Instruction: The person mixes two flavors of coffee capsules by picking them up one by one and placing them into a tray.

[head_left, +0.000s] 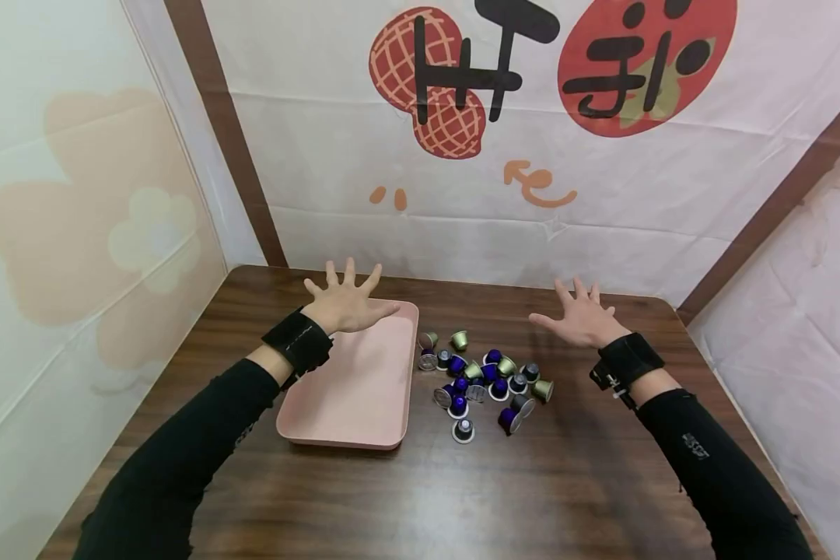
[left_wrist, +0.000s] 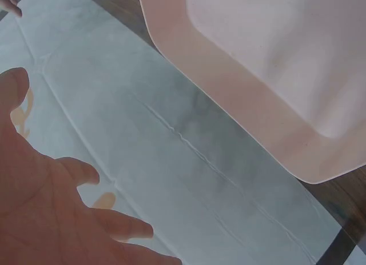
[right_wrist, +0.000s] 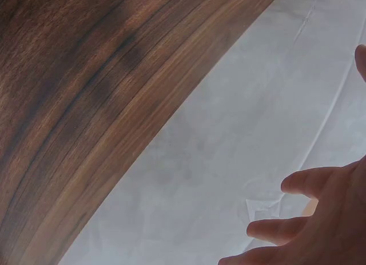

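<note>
My left hand [head_left: 346, 306] is spread over the far end of a pink tray [head_left: 353, 389], fingers straight and holding nothing. In the left wrist view the tray's rim [left_wrist: 223, 113] lies beyond the spread palm [left_wrist: 40, 202]. Off to the right, my right hand [head_left: 583, 317] is held above the table, its fingers apart and nothing in them. Between the hands, right of the tray, lies a loose group of small coffee capsules, among them a green capsule [head_left: 459, 340], a blue capsule [head_left: 458, 405] and a dark grey capsule [head_left: 463, 430]. Some are upright, others tipped over.
The brown wooden table [head_left: 532, 498] ends at a far edge just beyond the hands. A white printed cloth [head_left: 308, 155] hangs behind it, with more cloth at the left and right sides. Each wrist wears a black strap [head_left: 299, 342].
</note>
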`<state>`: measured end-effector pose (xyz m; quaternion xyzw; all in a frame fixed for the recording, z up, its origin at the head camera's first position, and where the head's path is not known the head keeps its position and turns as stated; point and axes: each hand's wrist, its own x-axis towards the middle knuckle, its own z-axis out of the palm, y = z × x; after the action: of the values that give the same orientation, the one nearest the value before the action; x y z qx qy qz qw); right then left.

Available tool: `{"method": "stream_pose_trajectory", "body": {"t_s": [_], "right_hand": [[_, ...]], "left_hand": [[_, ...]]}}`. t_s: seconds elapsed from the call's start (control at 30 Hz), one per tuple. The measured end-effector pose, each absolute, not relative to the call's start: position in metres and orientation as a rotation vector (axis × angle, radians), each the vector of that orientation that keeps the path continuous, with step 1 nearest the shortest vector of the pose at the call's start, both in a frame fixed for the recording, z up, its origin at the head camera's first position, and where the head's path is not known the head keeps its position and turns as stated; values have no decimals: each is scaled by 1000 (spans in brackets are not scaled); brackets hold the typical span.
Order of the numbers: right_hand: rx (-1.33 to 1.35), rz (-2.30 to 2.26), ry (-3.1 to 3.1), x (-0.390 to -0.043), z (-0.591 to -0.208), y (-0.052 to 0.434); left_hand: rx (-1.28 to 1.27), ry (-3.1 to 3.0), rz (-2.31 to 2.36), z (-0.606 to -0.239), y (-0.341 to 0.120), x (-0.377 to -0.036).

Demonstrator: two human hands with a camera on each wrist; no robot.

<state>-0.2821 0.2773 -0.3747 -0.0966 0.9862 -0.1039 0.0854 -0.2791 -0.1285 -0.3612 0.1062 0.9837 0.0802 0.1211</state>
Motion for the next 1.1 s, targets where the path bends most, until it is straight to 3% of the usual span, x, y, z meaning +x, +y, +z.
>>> {"method": "stream_pose_trajectory", "body": {"t_s": [0.47,0.7,1.1], "right_hand": [[-386,-510,2912,-265,-372,272],[-446,-621,2796,-246,-383,280],[-351,-691,2689,-223,-406,281]], "left_hand": [[484,2874,402,-359,-154,-268],[567,2917,552,-383,-187,-245],[268,2805,698,-407,-228,-233]]}}
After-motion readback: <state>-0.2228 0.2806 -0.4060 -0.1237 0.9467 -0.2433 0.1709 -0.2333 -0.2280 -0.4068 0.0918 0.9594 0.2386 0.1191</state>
